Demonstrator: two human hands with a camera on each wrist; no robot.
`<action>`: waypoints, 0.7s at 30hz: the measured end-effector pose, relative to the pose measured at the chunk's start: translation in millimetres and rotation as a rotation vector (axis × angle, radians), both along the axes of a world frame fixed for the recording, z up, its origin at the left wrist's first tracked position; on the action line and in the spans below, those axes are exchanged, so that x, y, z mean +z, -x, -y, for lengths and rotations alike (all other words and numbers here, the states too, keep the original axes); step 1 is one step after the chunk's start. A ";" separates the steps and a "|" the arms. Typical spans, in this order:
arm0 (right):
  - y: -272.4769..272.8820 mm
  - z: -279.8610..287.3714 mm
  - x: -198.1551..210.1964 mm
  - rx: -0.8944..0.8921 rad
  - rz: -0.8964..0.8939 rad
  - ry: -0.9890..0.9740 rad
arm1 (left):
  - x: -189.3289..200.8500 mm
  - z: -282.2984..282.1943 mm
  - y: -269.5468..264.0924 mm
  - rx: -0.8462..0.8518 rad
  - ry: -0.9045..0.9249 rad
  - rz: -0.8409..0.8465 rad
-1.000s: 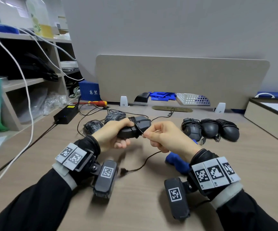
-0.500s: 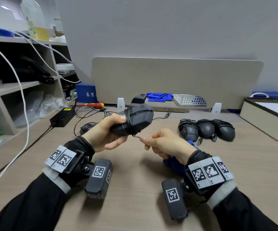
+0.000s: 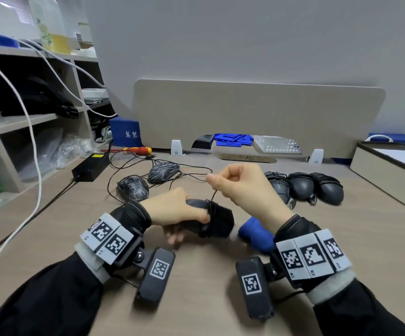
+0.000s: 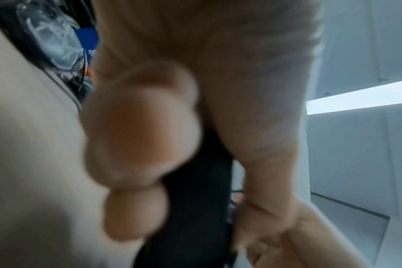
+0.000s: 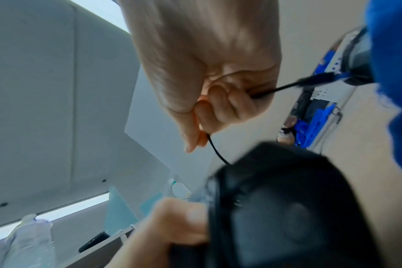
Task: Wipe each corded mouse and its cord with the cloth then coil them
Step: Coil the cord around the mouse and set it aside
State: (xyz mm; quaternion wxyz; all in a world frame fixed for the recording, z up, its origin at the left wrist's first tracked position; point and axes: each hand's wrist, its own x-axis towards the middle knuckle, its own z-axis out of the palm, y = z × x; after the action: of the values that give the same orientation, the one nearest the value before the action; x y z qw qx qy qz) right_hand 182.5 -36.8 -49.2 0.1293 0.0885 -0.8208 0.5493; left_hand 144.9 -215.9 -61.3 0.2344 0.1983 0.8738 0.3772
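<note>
My left hand (image 3: 182, 212) grips a black corded mouse (image 3: 217, 223) just above the desk, with its cord (image 3: 213, 196) wound around the body. My right hand (image 3: 230, 180) pinches the free end of that cord above the mouse; in the right wrist view the cord (image 5: 215, 150) runs from my curled fingers (image 5: 220, 107) down to the mouse (image 5: 287, 208), and the plug end (image 5: 315, 79) sticks out past my palm. The blue cloth (image 3: 254, 235) lies on the desk under my right wrist. Two patterned mice (image 3: 164, 172) with loose cords lie behind. Three coiled dark mice (image 3: 303, 186) sit at right.
A black power brick (image 3: 90, 167) and a red-yellow screwdriver (image 3: 138, 150) lie at back left beside shelves (image 3: 27, 117). A beige divider panel (image 3: 257, 117) stands along the back of the desk. A beige box (image 3: 385, 175) sits at far right. White cables (image 3: 34, 151) hang at left.
The left hand lowered the mouse from chest height toward the desk. The right hand rose above it, carrying the cord end up and over the mouse.
</note>
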 end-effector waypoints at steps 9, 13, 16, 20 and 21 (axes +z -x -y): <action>-0.7 6.5 -4.7 -0.006 0.123 0.178 | 2.3 4.9 8.8 0.350 -0.532 0.199; 0.7 -0.4 -8.6 -0.089 0.254 0.224 | 0.4 1.3 7.2 0.362 -0.614 0.202; -0.9 1.1 -10.2 0.076 0.288 0.210 | 1.3 0.2 5.2 0.326 -0.642 0.201; 0.2 7.7 -13.3 0.088 0.243 0.175 | -0.2 -1.7 4.1 0.330 -0.664 0.133; 0.7 7.0 -14.2 0.079 0.247 0.172 | -1.3 -2.9 5.0 0.352 -0.674 0.090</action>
State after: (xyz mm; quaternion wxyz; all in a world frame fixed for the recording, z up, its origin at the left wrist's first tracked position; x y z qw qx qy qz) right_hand 181.8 -43.9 -63.4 0.0131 0.0410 -0.7764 0.6288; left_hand 139.9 -213.0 -62.6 0.1257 0.0945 0.7103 0.6861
